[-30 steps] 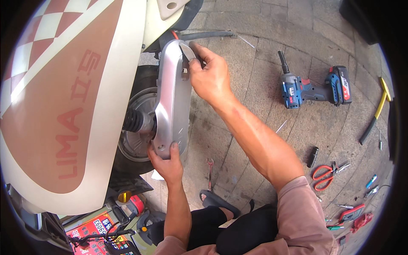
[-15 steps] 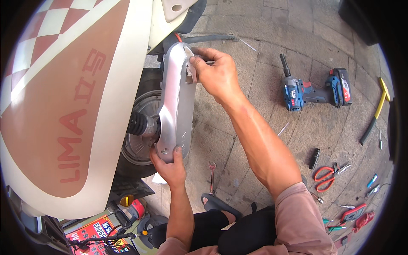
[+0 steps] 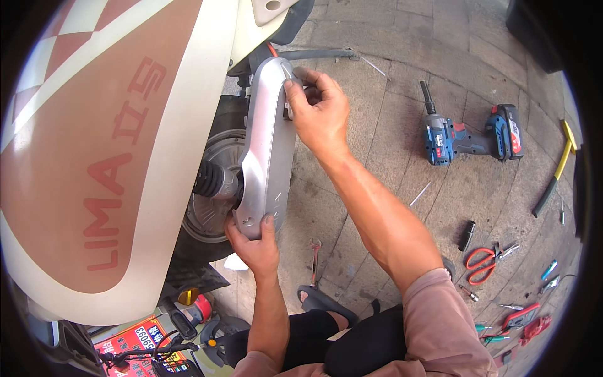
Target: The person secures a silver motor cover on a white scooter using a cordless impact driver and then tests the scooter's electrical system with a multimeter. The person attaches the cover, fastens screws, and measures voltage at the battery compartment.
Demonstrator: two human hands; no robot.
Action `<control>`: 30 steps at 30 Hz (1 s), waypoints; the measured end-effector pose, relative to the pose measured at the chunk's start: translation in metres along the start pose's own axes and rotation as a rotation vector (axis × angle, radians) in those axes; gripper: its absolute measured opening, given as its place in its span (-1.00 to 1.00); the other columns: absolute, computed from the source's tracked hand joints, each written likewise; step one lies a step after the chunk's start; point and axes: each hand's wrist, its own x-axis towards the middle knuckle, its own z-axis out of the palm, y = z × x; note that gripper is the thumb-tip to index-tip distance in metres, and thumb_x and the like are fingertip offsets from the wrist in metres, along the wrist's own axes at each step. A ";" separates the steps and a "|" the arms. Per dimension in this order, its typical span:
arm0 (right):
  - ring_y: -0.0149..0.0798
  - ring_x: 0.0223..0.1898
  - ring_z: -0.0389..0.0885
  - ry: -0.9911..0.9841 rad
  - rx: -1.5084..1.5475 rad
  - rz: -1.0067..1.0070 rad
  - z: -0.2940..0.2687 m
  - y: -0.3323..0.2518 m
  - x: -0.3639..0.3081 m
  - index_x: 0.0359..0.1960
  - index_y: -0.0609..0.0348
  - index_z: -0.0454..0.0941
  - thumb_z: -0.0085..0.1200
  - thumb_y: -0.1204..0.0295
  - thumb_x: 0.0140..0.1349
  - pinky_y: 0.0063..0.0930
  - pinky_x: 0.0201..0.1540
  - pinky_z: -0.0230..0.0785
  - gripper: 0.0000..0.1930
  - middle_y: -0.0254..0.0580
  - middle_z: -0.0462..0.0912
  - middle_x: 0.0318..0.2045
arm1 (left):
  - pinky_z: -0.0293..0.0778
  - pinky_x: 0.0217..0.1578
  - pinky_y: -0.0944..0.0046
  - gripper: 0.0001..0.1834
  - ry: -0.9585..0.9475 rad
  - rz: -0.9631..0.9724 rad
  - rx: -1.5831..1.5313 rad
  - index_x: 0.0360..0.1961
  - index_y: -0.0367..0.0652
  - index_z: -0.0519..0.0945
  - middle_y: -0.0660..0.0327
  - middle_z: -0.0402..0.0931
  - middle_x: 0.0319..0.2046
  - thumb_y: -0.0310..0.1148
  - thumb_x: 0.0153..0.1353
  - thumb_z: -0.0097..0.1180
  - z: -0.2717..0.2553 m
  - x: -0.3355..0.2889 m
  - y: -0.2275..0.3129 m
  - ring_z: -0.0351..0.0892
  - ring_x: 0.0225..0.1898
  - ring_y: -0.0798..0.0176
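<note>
A long silver-grey cover (image 3: 267,151) lies along the rear wheel hub (image 3: 210,188) of a cream and terracotta scooter (image 3: 107,157). My left hand (image 3: 254,248) grips the cover's lower end, thumb on its face. My right hand (image 3: 317,113) pinches the upper end near a small dark fitting, fingers curled over the edge. The wheel and hub show partly behind the cover.
On the paving lie a blue cordless impact driver (image 3: 468,135), a small spanner (image 3: 314,257), a black socket (image 3: 467,235), red-handled scissors (image 3: 482,264), a yellow-handled bar (image 3: 556,169) and several small tools at the right. A sandal (image 3: 320,298) and red items sit near my knees.
The view has shifted slightly, and my right hand has moved a little along the cover's upper end. My left hand keeps its grip on the lower end.
</note>
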 end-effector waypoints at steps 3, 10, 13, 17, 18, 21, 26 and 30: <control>-0.17 -0.34 0.52 0.153 -0.063 -0.268 0.012 0.010 0.002 -0.24 0.27 0.56 0.20 0.44 0.08 -0.35 -0.24 0.41 -0.78 -0.10 0.52 -0.34 | 0.19 0.17 -0.01 -0.25 0.006 0.019 0.010 0.13 -0.43 0.32 -0.14 0.33 0.05 -0.25 -0.02 0.37 0.001 0.000 0.001 0.34 0.10 -0.14; -0.14 -0.37 0.52 0.200 -0.108 -0.226 0.015 0.002 0.001 -0.30 0.27 0.55 0.20 0.42 0.07 -0.31 -0.26 0.42 -0.79 -0.08 0.53 -0.37 | 0.19 0.16 -0.01 -0.23 0.010 0.016 0.010 0.13 -0.42 0.32 -0.14 0.33 0.05 -0.24 -0.04 0.38 0.001 0.001 0.001 0.34 0.10 -0.15; -0.10 -0.48 0.52 0.148 -0.173 -0.187 0.011 -0.002 0.003 -0.28 0.29 0.57 0.20 0.40 0.08 -0.27 -0.33 0.43 -0.77 -0.05 0.53 -0.43 | 0.19 0.16 -0.02 -0.22 0.022 0.026 0.030 0.13 -0.42 0.32 -0.15 0.34 0.04 -0.23 -0.05 0.38 0.001 0.000 0.000 0.34 0.10 -0.16; -0.26 -0.51 0.53 0.142 -0.253 -0.215 0.007 -0.003 0.003 -0.18 0.33 0.60 0.20 0.37 0.11 -0.42 -0.39 0.42 -0.70 -0.11 0.56 -0.44 | 0.18 0.17 -0.03 -0.22 0.025 0.009 0.063 0.13 -0.42 0.32 -0.15 0.34 0.05 -0.23 -0.05 0.38 0.001 -0.001 0.000 0.33 0.11 -0.17; -0.25 -0.50 0.53 0.136 -0.242 -0.224 0.005 -0.004 0.001 -0.15 0.33 0.60 0.20 0.36 0.12 -0.41 -0.38 0.42 -0.68 -0.11 0.56 -0.44 | 0.18 0.17 -0.03 -0.22 0.025 -0.009 0.067 0.13 -0.43 0.32 -0.15 0.34 0.05 -0.23 -0.05 0.37 0.002 -0.001 0.000 0.33 0.12 -0.17; -0.22 -0.46 0.53 0.096 -0.388 -0.370 -0.005 -0.007 -0.008 -0.06 0.32 0.59 0.20 0.34 0.13 -0.36 -0.35 0.42 -0.62 -0.12 0.53 -0.45 | 0.18 0.17 -0.03 -0.23 0.029 0.004 0.057 0.12 -0.43 0.32 -0.15 0.34 0.05 -0.24 -0.06 0.37 0.002 -0.001 -0.001 0.33 0.11 -0.17; -0.13 -0.45 0.51 -0.166 -0.450 -0.294 -0.022 -0.010 -0.018 0.15 0.35 0.42 0.17 0.38 0.10 -0.32 -0.34 0.40 -0.45 -0.06 0.49 -0.46 | 0.18 0.17 -0.03 -0.24 0.023 0.011 0.059 0.11 -0.43 0.33 -0.14 0.34 0.04 -0.26 -0.06 0.36 0.002 0.000 -0.002 0.34 0.10 -0.16; -0.04 -0.43 0.53 -0.211 -0.390 -0.314 -0.022 -0.005 -0.014 0.21 0.37 0.34 0.14 0.37 0.11 -0.24 -0.33 0.42 -0.39 0.00 0.48 -0.43 | 0.19 0.16 -0.03 -0.25 0.034 0.046 0.103 0.11 -0.43 0.33 -0.15 0.34 0.03 -0.24 -0.04 0.36 0.001 0.000 0.000 0.34 0.10 -0.16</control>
